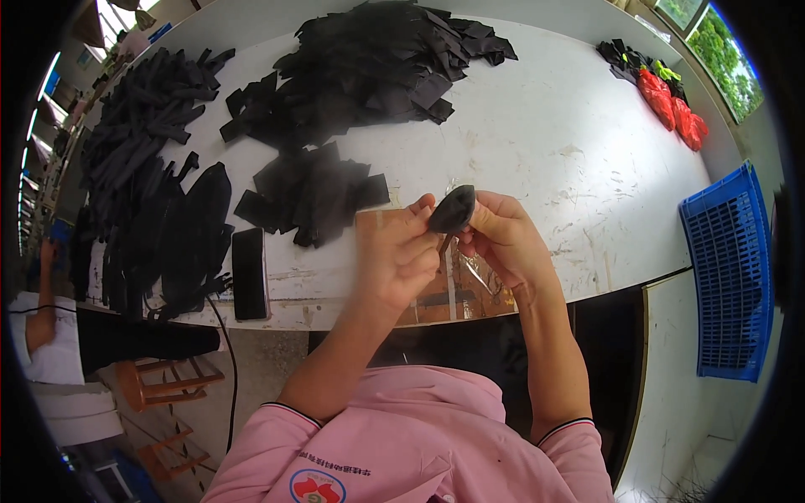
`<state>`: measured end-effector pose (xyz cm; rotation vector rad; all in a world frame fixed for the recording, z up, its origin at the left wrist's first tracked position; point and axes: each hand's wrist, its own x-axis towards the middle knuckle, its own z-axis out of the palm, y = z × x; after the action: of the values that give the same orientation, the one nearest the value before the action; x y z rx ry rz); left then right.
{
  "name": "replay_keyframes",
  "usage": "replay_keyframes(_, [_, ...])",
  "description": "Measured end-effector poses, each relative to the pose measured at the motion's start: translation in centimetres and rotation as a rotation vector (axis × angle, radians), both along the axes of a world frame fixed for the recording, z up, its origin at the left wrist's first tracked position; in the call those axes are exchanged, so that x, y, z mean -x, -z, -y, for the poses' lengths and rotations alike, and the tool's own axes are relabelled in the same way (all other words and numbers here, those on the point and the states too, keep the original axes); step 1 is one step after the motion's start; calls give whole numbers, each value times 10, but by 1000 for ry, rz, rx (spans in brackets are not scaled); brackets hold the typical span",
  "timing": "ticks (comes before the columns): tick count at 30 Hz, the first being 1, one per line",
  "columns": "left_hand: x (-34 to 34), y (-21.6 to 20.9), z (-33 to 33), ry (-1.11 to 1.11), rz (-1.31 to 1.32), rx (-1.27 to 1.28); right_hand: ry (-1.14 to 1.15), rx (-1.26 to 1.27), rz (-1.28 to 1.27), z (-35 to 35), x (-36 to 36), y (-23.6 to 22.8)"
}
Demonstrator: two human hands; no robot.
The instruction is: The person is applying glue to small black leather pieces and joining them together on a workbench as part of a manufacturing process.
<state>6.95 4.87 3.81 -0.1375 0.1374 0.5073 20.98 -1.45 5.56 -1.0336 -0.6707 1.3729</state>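
Both of my hands are raised over the front part of the white table [537,109], holding a small black fabric piece [454,210] between them. My left hand [401,256] pinches its left edge between thumb and fingers. On the other side, the thumb and fingers of my right hand [501,235] close on its right edge. The piece looks folded or cupped, with a narrow strip hanging below it. Beneath my hands lies a brown cardboard sheet [426,313] with clear tape on it. Nearest to my left hand is a small heap of flat black pieces [314,197].
A large black fabric pile [377,67] lies at the back, and rolled black strips [147,109] at the left. A phone [249,275] rests near the front edge. Red plastic bags [656,99] sit far right, above a blue crate [729,272]. Another person's arm [42,323] shows left.
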Motion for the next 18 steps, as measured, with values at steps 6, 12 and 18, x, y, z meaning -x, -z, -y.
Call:
replay_keyframes(6, [-4,-39,13,-217,-273,-718,-69,-158,101,-10,-9,-15])
replay_keyframes(12, [7,-9,28,-233,-551,-891,-60,-86,-32,4,-2,27])
replay_keyframes(18, [8,-5,-3,24,22,-184,-33,-60,307,-7,4,-16])
